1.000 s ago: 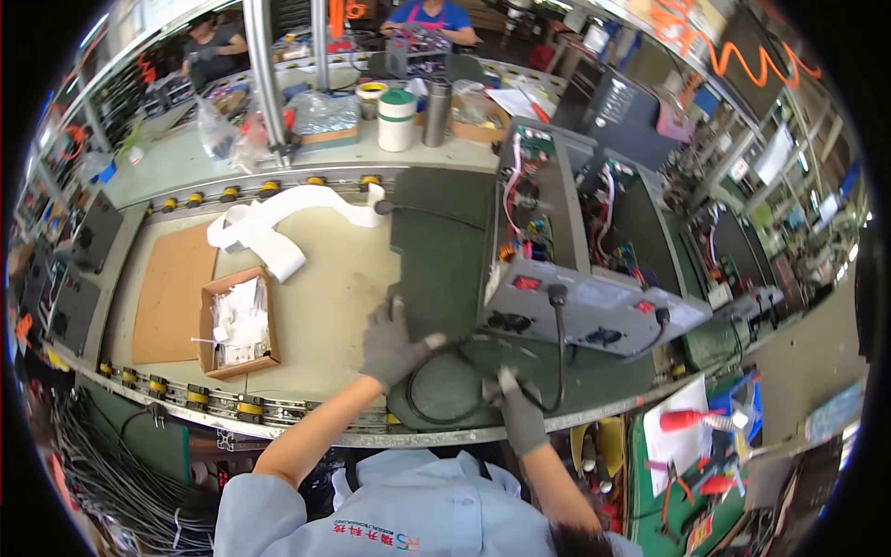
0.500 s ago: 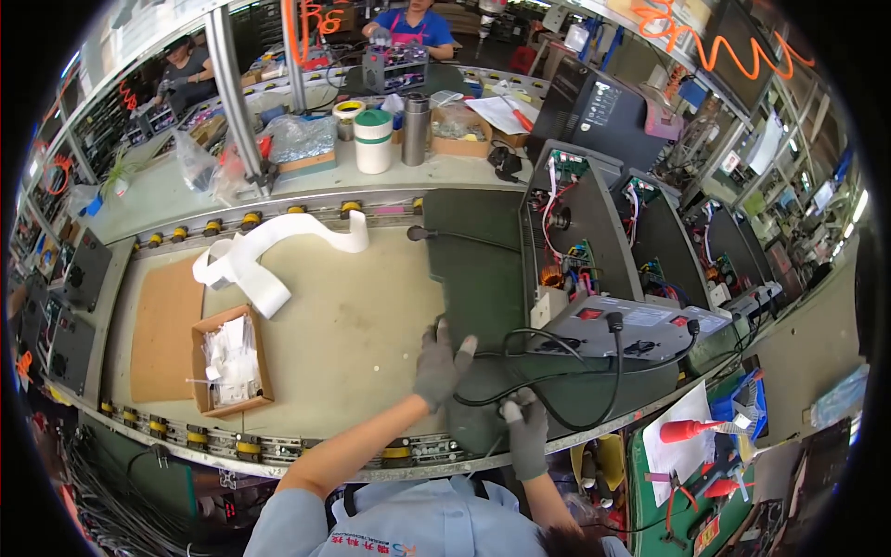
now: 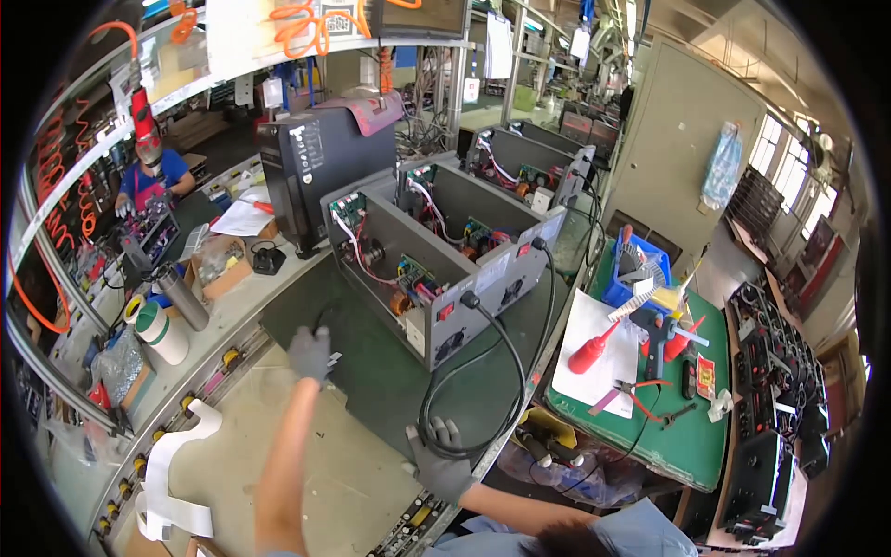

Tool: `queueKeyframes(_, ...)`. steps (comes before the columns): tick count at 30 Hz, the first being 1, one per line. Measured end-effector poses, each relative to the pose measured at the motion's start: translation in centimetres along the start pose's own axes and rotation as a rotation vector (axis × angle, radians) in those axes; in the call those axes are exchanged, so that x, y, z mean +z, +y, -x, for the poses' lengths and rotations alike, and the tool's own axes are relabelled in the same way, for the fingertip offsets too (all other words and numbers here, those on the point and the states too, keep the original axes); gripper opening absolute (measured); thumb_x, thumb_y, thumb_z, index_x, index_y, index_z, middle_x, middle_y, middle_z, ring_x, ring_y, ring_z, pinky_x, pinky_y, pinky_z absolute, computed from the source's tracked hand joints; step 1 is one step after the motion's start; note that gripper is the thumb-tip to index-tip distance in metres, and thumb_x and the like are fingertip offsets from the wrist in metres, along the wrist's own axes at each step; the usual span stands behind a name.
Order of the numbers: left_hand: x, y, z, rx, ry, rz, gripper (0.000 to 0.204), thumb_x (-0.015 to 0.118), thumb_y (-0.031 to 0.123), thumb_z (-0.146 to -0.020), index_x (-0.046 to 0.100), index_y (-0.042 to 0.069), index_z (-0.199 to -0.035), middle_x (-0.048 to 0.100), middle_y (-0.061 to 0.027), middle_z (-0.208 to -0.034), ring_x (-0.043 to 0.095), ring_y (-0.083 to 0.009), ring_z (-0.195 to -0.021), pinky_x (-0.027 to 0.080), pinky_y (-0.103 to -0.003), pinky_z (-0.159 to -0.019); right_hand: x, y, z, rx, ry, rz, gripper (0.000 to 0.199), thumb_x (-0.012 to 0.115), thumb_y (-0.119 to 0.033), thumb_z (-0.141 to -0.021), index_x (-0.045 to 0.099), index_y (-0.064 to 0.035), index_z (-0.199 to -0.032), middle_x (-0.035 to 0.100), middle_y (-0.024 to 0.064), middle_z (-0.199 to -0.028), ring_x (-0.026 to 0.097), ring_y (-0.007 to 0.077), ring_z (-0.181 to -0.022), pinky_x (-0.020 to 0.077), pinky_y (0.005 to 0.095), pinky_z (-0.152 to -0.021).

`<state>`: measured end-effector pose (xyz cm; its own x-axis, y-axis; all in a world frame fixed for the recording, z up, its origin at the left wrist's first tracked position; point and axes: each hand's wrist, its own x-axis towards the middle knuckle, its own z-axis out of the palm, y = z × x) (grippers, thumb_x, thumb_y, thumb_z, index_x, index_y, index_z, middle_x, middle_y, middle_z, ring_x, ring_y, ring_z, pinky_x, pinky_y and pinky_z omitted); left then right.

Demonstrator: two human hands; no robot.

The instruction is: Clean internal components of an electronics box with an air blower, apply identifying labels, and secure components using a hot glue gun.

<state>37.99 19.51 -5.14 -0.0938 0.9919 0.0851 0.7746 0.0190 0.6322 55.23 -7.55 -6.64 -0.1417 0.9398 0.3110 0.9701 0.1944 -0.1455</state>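
Observation:
My left hand [image 3: 310, 356], in a grey glove, reaches over the dark green mat [image 3: 371, 371] with its fingers stretched toward a black plug [image 3: 329, 316]. Whether the fingertips touch the plug is unclear. My right hand [image 3: 440, 461], also gloved, lies at the mat's near edge with its fingers apart. A looped black power cord [image 3: 423, 408] crosses by these fingers. The cord runs up to the back panel of the nearest grey metal unit [image 3: 390, 265], which is uncovered, with boards, a copper coil and wires showing. A second uncovered unit [image 3: 473, 218] stands behind it.
At the right, a green side table [image 3: 668, 446] bears a red bottle [image 3: 592, 353], pliers [image 3: 631, 395] and a blue bin [image 3: 639, 269]. A white strip [image 3: 172, 455] curls at the lower left. A steel flask [image 3: 181, 297] stands on the far ledge. Another person works beyond.
My view has swung to the right. My left hand has moved forward to the black plug, away from my right hand, which stays near the looped cord.

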Motion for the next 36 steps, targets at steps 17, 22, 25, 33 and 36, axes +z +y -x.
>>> queueKeyframes(17, -8.8, -10.6, 10.3, 0.398, 0.2, 0.081, 0.025, 0.064, 0.016, -0.079, 0.063, 0.001, -0.099, 0.059, -0.0162, -0.104, 0.057, -0.0331, -0.097, 0.046, -0.038, -0.084, 1.8, 15.0, -7.3, 0.348, -0.057, 0.161, 0.067, 0.065, -0.035, -0.078, 0.039, -0.0116, -0.135, 0.039, 0.0112, -0.142, 0.04, 0.0322, -0.127, 0.0281, 0.0489, -0.106)
queueKeyframes(22, -24.3, -24.3, 18.1, 0.128, 0.461, -0.222, 0.031, 0.063, 0.022, -0.083, 0.06, 0.0, -0.104, 0.059, -0.0182, -0.108, 0.056, -0.035, -0.098, 0.046, -0.043, -0.085, 4.3, 23.0, -10.9, 0.473, 0.026, 0.496, 0.035, 0.057, -0.026, -0.083, 0.052, -0.0194, -0.116, 0.055, 0.0047, -0.115, 0.056, 0.0233, -0.101, 0.047, 0.042, -0.081)
queueKeyframes(25, -32.4, -30.3, 28.2, 0.023, 0.527, -0.61, 0.04, 0.061, 0.032, -0.084, 0.06, -0.003, -0.102, 0.061, -0.0212, -0.104, 0.057, -0.0365, -0.097, 0.047, -0.045, -0.081, 1.7, 26.5, -11.4, 0.359, 0.274, 0.177, 0.027, 0.05, -0.016, -0.086, 0.065, -0.0182, -0.108, 0.064, 0.0116, -0.106, 0.061, 0.0274, -0.098, 0.05, 0.0371, -0.084)
queueKeyframes(33, -45.0, -39.1, 51.2, -1.281, 0.18, -0.821, 0.038, 0.054, 0.034, -0.083, 0.062, 0.009, -0.111, 0.053, -0.0149, -0.126, 0.051, -0.0298, -0.114, 0.046, -0.041, -0.091, 0.6, 15.4, -22.3, 0.155, -0.093, 0.496, 0.037, 0.05, -0.038, -0.089, 0.064, -0.0152, -0.115, 0.067, 0.0115, -0.105, 0.066, 0.0281, -0.085, 0.0524, 0.043, -0.068)
queueKeyframes(36, -46.9, -43.0, 55.1, -1.448, 0.408, -0.837, 0.042, 0.056, 0.026, -0.081, 0.056, 0.01, -0.12, 0.052, -0.0126, -0.124, 0.05, -0.0295, -0.115, 0.048, -0.04, -0.09, 3.3, 8.2, -24.1, -0.15, 0.027, 0.274, 0.03, 0.057, -0.027, -0.086, 0.065, -0.0085, -0.108, 0.066, 0.0146, -0.099, 0.064, 0.0317, -0.084, 0.0504, 0.0415, -0.071)
